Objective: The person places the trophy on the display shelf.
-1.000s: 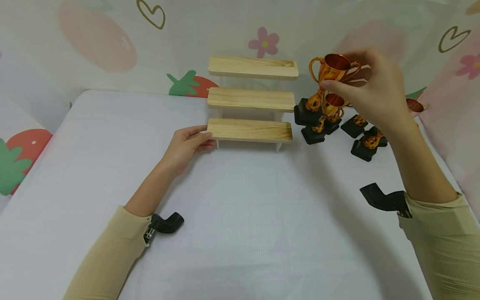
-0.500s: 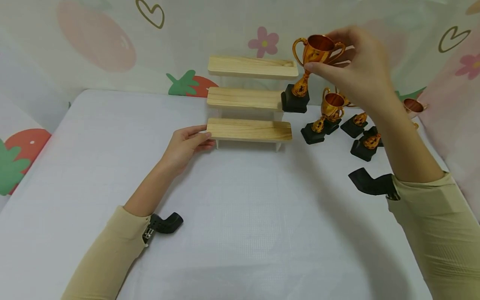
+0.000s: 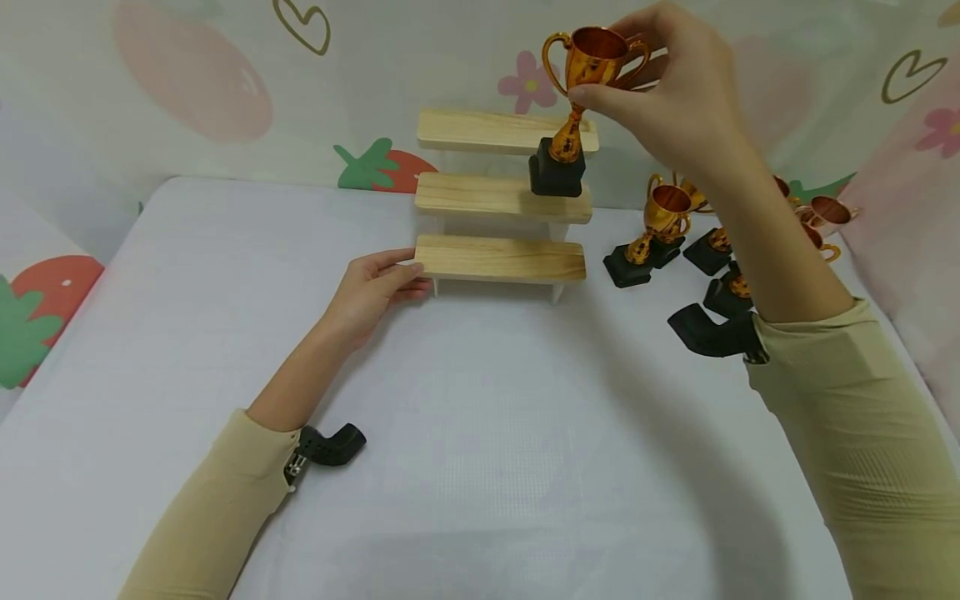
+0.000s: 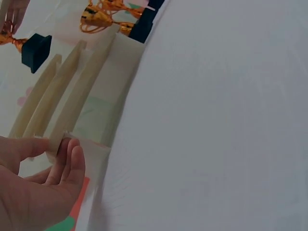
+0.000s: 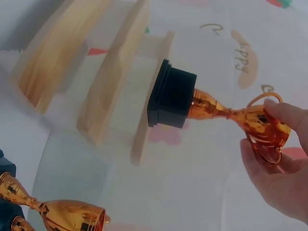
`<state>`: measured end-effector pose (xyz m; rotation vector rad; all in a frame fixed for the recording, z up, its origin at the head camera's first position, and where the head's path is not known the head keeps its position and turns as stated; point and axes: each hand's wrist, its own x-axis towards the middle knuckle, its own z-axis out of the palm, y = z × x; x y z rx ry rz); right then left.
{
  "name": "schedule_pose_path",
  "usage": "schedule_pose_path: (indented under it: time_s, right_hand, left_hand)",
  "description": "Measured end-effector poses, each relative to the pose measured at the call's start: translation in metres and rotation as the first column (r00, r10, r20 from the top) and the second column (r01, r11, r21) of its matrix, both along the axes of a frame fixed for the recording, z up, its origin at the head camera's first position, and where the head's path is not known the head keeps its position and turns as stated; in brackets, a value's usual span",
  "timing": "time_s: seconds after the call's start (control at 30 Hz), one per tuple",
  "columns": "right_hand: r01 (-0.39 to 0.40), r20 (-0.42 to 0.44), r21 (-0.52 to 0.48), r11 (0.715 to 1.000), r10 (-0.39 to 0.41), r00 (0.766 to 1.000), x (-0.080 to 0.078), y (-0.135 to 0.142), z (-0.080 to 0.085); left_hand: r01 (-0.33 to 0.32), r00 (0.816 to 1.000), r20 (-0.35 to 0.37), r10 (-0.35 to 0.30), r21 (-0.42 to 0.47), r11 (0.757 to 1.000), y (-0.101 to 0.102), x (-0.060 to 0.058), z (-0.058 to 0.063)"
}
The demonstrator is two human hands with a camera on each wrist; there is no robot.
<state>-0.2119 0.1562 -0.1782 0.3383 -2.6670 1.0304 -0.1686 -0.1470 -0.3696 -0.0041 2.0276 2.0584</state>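
Note:
A three-tier wooden shelf [image 3: 495, 257] with white supports stands at the back of the white table. My left hand [image 3: 367, 296] pinches the left end of its lowest board, thumb on top and fingers beneath, as the left wrist view shows closely. Up by the right end of the shelf, my right hand [image 3: 686, 87] grips a bronze-coloured trophy cup [image 3: 595, 58] by its bowl. The cup is upright, and its black base [image 5: 174, 94] overlaps the middle and top boards in the head view. In the right wrist view the thumb and fingers close around the bowl by the handles.
Several more trophy cups [image 3: 666, 212] on black bases stand right of the shelf, partly hidden behind my right forearm. A patterned backdrop [image 3: 247, 75] with strawberries and flowers rises behind the table [image 3: 465, 433]. Each wrist carries a black camera mount [image 3: 333, 446].
My right hand has carried the trophy cup up and to the left, from above the other cups to the right end of the shelf. My left hand stays on the lowest board.

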Motion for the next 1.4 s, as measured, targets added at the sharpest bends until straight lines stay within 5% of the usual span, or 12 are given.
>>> schedule_pose_path:
  time_s: [0.83, 1.4]
  right_hand:
    - [-0.160, -0.160, -0.008, 0.987, 0.157, 0.975, -0.043, -0.038, 0.010]
    - [-0.144, -0.051, -0.047, 0.989, 0.141, 0.989, -0.066, -0.065, 0.014]
  left_hand:
    - [0.016, 0.997, 0.071, -0.016, 0.008, 1.000, -0.009, -0.001, 0.007]
    - [0.019, 0.999, 0.050, -0.021, 0.047, 0.999, -0.009, -0.002, 0.005]
